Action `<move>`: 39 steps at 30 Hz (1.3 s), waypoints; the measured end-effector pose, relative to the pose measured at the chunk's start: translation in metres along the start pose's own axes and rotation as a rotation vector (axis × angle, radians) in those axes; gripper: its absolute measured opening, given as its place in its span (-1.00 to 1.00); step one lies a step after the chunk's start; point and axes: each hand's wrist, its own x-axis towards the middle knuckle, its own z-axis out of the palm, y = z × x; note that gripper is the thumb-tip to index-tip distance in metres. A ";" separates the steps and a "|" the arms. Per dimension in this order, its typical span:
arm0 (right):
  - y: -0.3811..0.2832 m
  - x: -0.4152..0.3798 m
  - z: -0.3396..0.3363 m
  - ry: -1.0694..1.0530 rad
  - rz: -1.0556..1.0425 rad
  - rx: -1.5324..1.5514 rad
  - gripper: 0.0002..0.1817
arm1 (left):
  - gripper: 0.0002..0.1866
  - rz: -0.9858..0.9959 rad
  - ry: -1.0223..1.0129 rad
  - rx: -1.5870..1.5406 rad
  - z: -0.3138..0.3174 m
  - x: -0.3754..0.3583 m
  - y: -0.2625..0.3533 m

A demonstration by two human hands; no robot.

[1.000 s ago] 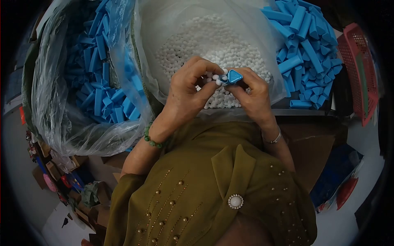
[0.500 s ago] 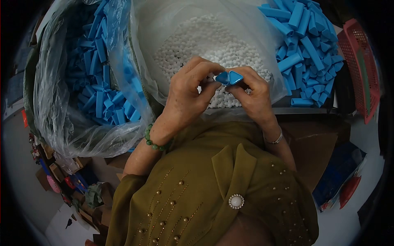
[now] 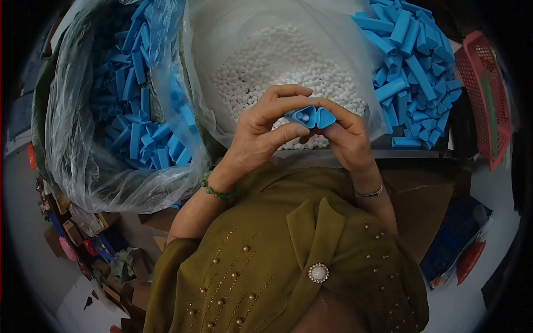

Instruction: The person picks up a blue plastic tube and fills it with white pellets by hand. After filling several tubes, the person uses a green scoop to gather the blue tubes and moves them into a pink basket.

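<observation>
Two blue triangular tubes are side by side between my hands, their open ends facing up at me. My left hand [image 3: 258, 127] has its fingers around the left tube [image 3: 291, 115], which shows small white bits inside. My right hand [image 3: 351, 141] grips the right tube [image 3: 325, 126] from beside and below. The two tubes touch or nearly touch. Just beyond and beneath them lie many small white pellets [image 3: 283, 61] in a clear plastic bag [image 3: 222, 33].
On the left, a plastic-lined sack [image 3: 69, 133] holds many blue pieces [image 3: 130, 83]. Another heap of blue pieces [image 3: 413, 83] is at the right, beside a pink perforated basket [image 3: 488, 100]. Below it are a cardboard box [image 3: 416, 205] and a dark blue bag [image 3: 449, 233].
The left tube has tipped so its open end faces me, showing white bits inside. Both tubes are now side by side, slightly lower, and my left fingers reach over behind them.
</observation>
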 end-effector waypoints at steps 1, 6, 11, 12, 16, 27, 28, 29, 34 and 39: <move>0.000 0.000 0.000 -0.001 0.000 -0.002 -0.66 | -0.63 -0.005 -0.011 -0.036 0.000 -0.001 0.000; 0.001 0.001 0.005 0.002 0.064 0.199 -0.59 | -0.62 0.005 -0.039 -0.006 -0.004 -0.003 0.003; -0.007 0.005 0.012 0.026 0.137 0.235 -0.76 | -0.60 0.071 -0.048 0.232 0.001 -0.004 0.005; -0.006 0.006 0.014 0.063 0.143 0.264 -0.80 | -0.60 0.070 -0.049 0.231 0.001 -0.004 0.005; -0.007 0.005 0.019 0.122 0.112 0.188 -0.82 | -0.60 0.063 -0.026 0.333 0.004 -0.003 0.005; -0.047 -0.020 0.019 0.187 -0.286 -0.152 -0.76 | -0.30 0.105 0.005 0.372 0.020 0.004 0.022; -0.060 -0.028 0.011 0.218 -0.407 -0.203 -0.76 | -0.27 0.110 0.013 0.309 0.017 0.005 0.023; -0.072 -0.033 0.000 0.330 -0.554 -0.300 -0.75 | -0.24 0.115 0.025 0.249 0.012 0.006 0.024; -0.125 -0.042 -0.103 0.972 -0.956 -1.053 -0.75 | -0.45 0.102 0.004 0.412 -0.006 0.000 0.019; -0.131 -0.035 -0.169 1.054 -0.523 -1.585 -0.75 | -0.53 0.117 -0.052 0.459 -0.006 -0.007 0.027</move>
